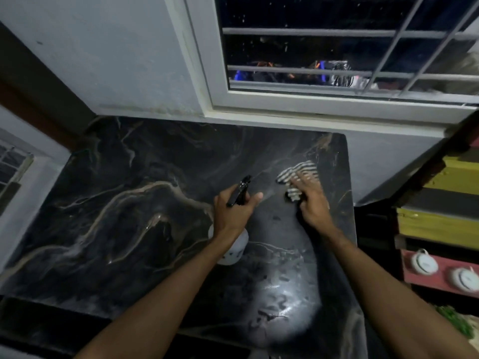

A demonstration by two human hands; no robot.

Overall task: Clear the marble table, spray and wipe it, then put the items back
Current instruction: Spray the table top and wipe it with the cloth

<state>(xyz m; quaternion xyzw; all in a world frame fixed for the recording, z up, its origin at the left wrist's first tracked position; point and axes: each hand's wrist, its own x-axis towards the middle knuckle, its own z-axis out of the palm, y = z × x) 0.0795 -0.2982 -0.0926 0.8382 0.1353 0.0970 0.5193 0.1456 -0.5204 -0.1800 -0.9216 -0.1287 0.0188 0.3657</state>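
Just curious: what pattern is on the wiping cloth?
Dark and white stripes on the cloth, seen from the head camera.

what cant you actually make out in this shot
- White spray bottle with black trigger head: head view, body mostly hidden behind left hand; label unreadable.
- Black-and-white striped cloth: motion-blurred, partly under right hand.
- Dark veined marble table: near edge cut off by the frame.
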